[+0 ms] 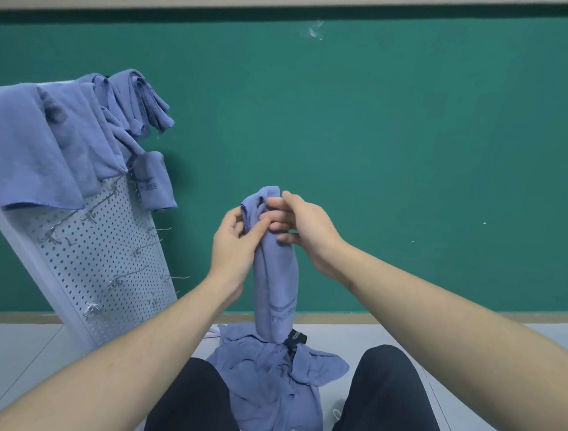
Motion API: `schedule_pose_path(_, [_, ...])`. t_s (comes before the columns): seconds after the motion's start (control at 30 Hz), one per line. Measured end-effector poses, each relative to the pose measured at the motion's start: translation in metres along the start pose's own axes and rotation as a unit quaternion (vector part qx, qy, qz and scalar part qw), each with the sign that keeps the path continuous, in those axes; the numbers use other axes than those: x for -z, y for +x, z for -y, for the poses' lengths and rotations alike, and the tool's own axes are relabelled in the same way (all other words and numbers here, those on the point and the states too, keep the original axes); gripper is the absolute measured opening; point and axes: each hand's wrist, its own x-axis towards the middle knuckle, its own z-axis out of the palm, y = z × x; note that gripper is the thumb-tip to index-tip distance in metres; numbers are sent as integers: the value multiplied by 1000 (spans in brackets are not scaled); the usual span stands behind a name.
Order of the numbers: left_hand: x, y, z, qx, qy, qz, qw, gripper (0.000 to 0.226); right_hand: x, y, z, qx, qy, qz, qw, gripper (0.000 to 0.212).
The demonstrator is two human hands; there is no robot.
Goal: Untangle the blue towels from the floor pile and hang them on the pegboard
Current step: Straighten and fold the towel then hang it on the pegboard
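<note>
1. While the white pegboard (pixel 100 261) leans against the green wall (pixel 384 155), several blue towels (pixel 41 146) drape over its top.
2. More towels lie piled (pixel 271 386) on the floor between the knees.
3. Both hands, left (pixel 233 245) and right (pixel 303 230), pinch the top of one raised towel (pixel 276 283).

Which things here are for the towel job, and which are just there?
For the job: lifted towel, left hand, right hand, floor pile, pegboard, hung towels.
Just there: green wall, floor.
</note>
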Motion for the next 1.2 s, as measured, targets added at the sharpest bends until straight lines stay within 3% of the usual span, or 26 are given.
schedule_pose_path(0.1, [4,4,5,37,-31,16,999,25,-1,0,-3,-6,-19,32,999,24])
schedule_pose_path(0.3, [5,8,13,77,-49,17,996,18,1,9,-21,67,-76,-36,994,18])
schedule_pose_path(0.4, [11,15,13,93,-56,6,994,22,5,14,-32,86,-161,-43,982,41])
schedule_pose_path(0.5, [20,21,10,110,-77,2,991,19,7,19,-43,65,-155,43,985,76])
schedule_pose_path(0.6, [27,29,8,116,-94,-11,989,18,1,26,-58,71,-121,118,983,87])
schedule_pose_path(0.67, [34,36,10,114,-84,-18,990,20,-11,31,-65,116,-142,127,975,80])
schedule_pose_path(0.73, [44,42,13,111,-55,-9,992,22,-24,41,-71,161,-163,109,967,59])
schedule_pose_path(0.83, [67,50,21,97,2,0,995,35,-43,57,-77,132,-127,82,980,36])
schedule_pose_path(1.0, [114,51,43,166,11,42,985,56,-74,86,-78,55,-17,95,994,30])
schedule_pose_path(1.2, [165,70,46,190,66,65,977,52,-99,126,-81,24,-49,81,995,42])
